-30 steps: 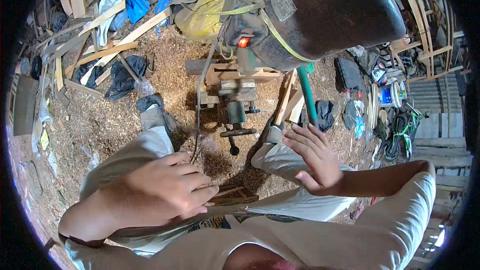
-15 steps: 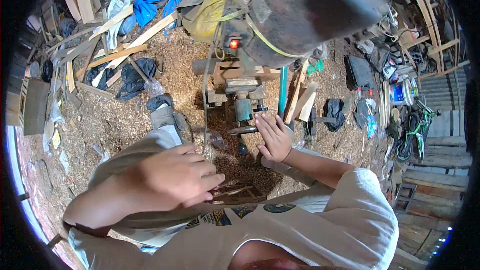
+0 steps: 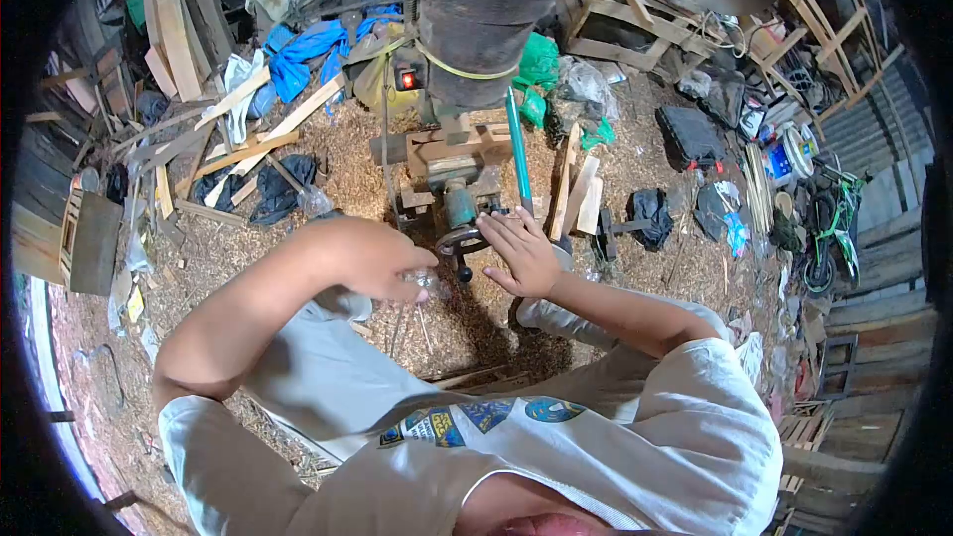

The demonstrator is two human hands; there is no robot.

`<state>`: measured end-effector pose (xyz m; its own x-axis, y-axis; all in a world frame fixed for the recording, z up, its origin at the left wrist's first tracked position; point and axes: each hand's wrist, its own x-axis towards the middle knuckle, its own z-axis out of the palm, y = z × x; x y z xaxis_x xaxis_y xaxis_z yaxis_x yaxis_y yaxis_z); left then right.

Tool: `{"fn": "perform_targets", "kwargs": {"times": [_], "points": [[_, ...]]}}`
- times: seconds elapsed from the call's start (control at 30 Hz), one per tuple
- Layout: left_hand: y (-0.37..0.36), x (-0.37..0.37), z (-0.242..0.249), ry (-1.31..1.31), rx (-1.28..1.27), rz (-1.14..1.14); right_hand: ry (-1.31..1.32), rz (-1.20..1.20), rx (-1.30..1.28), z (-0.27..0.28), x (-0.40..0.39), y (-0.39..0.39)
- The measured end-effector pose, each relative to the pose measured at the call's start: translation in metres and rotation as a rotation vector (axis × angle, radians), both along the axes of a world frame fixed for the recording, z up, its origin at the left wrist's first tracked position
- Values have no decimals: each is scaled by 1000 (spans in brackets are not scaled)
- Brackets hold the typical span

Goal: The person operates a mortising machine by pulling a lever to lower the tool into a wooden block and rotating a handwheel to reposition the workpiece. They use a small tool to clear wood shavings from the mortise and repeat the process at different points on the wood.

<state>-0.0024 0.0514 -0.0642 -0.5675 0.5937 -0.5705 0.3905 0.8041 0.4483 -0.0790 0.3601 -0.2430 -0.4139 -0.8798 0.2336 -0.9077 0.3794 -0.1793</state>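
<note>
A bench machine stands before me, with a dark motor [image 3: 486, 20] at its top and a wooden block [image 3: 486, 144] lying in its vise area. Below, a dark handwheel [image 3: 463, 235] with a black knob faces me. My right hand [image 3: 523, 256] lies flat against the wheel's right side, fingers stretched out. My left hand [image 3: 382, 260] is left of the wheel, its fingers curled toward the thumb around a small shiny thing [image 3: 424, 279] that I cannot make out. Just right of the machine a teal bar [image 3: 518, 149] slants upward.
Sawdust covers the ground [image 3: 338, 189]. Wood strips [image 3: 258, 144], a blue cloth [image 3: 298, 65] and black plastic bags [image 3: 286, 189] lie at left. To the right are boards [image 3: 584, 194], a black case [image 3: 690, 136] and a small green bicycle [image 3: 834, 233]. A red light [image 3: 407, 80] glows on the machine.
My left hand has moved forward and its fingers have curled. My right hand stays at the handwheel. The camera view has shifted, showing more of the background.
</note>
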Motion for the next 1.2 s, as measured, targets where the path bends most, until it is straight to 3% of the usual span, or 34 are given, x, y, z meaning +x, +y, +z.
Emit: {"fn": "perform_targets", "kwargs": {"times": [0.1,0.37,0.43,0.5,0.57,0.63,0.7,0.77,0.87,0.9,1.03,1.13,1.2], "points": [[14,-6,15,7,-88,48,26,20,-65,44,11,7],[47,-21,6,40,-169,48,-364,54,94,194,-10,24],[57,-28,3,16,-209,1,-761,211,-229,231,-24,19],[76,-18,26,3,-282,134,-949,193,-298,272,-40,17],[83,-25,18,117,-367,58,-984,355,-506,310,-61,16],[83,-39,4,35,-323,28,-867,404,-786,322,-99,8],[85,-41,-4,87,-231,11,-762,432,-1152,322,-123,-19],[89,-48,-12,63,-235,8,-597,300,-1286,314,-138,-46],[95,-49,-15,74,-190,-31,-448,324,-1263,274,-147,-70],[97,-49,-14,89,-202,-35,-117,139,-1147,247,-159,-71],[105,-41,7,19,-263,-53,-4,21,-977,159,-194,-83],[103,-39,7,29,-284,-65,-168,-43,-905,165,-195,-85],[103,-33,14,12,-291,-65,-99,52,-1193,170,-204,-97]]}}
